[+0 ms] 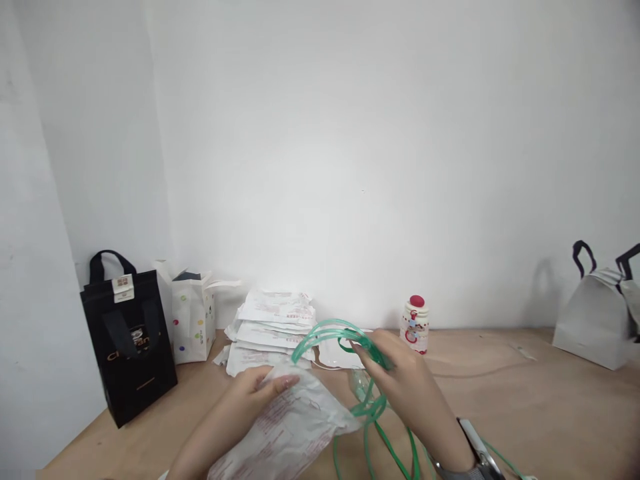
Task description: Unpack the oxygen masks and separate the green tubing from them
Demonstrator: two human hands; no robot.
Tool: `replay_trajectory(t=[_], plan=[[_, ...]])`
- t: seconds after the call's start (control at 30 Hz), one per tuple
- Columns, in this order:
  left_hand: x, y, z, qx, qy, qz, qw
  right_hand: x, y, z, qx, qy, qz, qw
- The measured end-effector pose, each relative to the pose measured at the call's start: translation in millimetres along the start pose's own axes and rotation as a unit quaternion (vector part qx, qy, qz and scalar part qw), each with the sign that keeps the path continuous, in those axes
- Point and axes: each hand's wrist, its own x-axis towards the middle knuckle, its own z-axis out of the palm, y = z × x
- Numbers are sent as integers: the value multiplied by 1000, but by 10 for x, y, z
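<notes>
- Green tubing (376, 407) arches from the upper edge of a white paper packet (300, 420) to the right hand (400, 367), with more loops hanging below that hand over the table.
- Left hand (260, 387): thumb on top, grasping the packet near its upper edge; the packet slants in front of the person, its reddish print showing.
- Right hand: fingers closed round the bunched tubing, raised above the table; a watch (477, 447) sits on this wrist.
- Clear plastic piece (359, 383): between the hands, near the loops, partly hidden.
- Brown table (500, 400): behind the hands stands a stack of similar packets (273, 333), near the wall.
- Left of the stack: a dotted white bag (193, 323), then a black bag (133, 353).
- Right side: a red-capped bottle (415, 327); well apart, a white bag with black handles (593, 320).
</notes>
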Motion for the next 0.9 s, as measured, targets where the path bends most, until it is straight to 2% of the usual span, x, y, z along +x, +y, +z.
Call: replay_trajectory(t=[0.2, 0.37, 0.6, 0.77, 0.9], plan=[[-28, 99, 56, -58, -48, 14, 997, -2, -154, 38, 148, 47, 36, 987], [-51, 123, 31, -67, -50, 25, 996, 13, -194, 6, 219, 27, 74, 973], [-50, 70, -25, 5, -32, 9, 999, 14, -187, 56, 177, 11, 39, 983], [-55, 48, -77, 26, -33, 0, 999, 12, -174, 78, 131, -52, 60, 988], [-74, 30, -107, 41, -30, -2, 999, 16, -181, 96, 112, -69, 63, 989]])
